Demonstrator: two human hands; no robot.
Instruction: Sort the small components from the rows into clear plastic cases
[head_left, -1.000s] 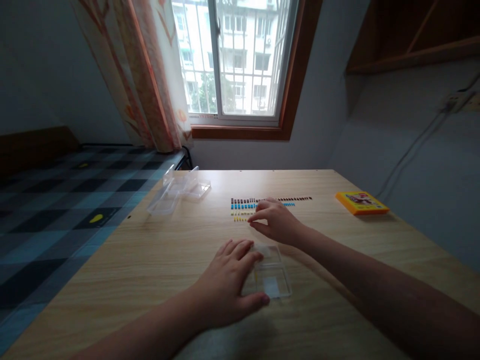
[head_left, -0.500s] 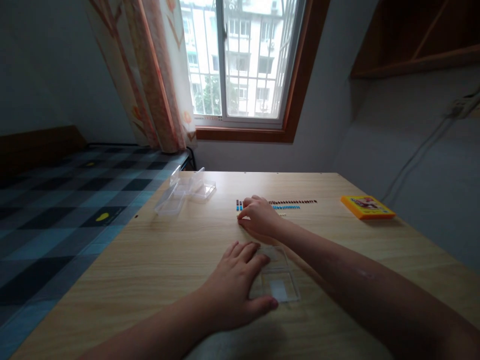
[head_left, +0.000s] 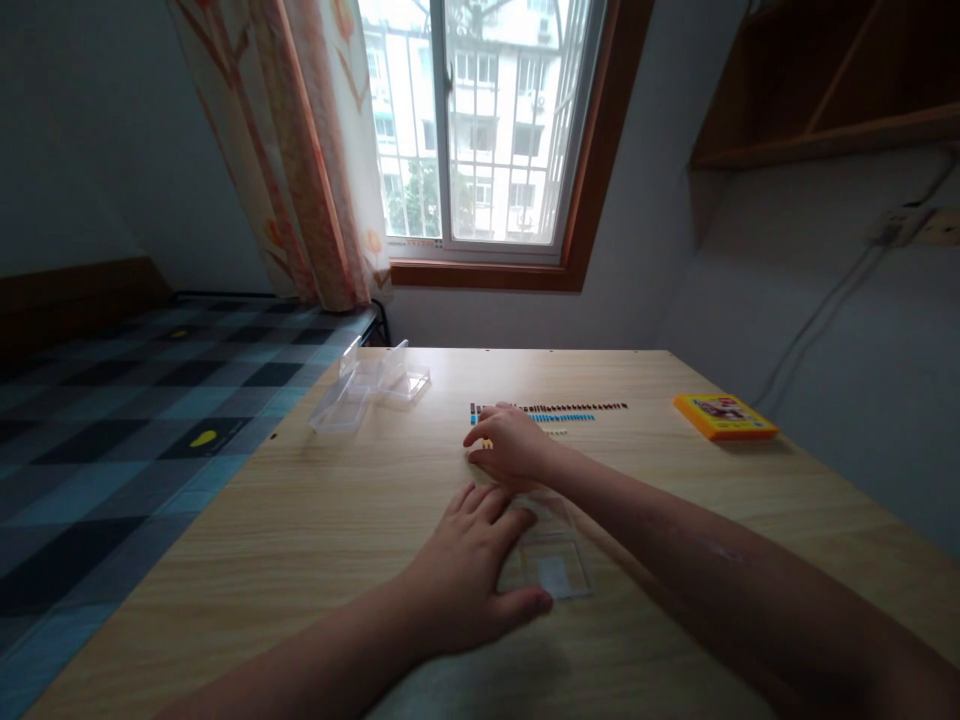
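Note:
My right hand [head_left: 514, 445] hovers over or rests by the left ends of several rows of tiny pieces, thumb and forefinger spread apart. Small yellow pieces [head_left: 487, 442] show in the gap between them. Rightward from the hand run a dark brown row [head_left: 589, 407], a blue row [head_left: 576, 418] and a short pale row [head_left: 557, 433]; my hand covers part of them. Nearer to me, my left hand [head_left: 472, 570] lies flat with fingers stretched out. Its thumb and fingertips are beside or touching an opened clear plastic case [head_left: 577, 575] with a whitish square in it.
Clear plastic boxes with raised lids [head_left: 337, 408] stand at the table's far left. A yellow-orange box [head_left: 724, 418] with a printed top lies at the right. A checked bed [head_left: 150, 400] borders the table on the left, and a window wall [head_left: 480, 310] is behind it.
The thumb and forefinger of my right hand have parted, uncovering yellow pieces between them. My left hand stays put. The view has shifted slightly.

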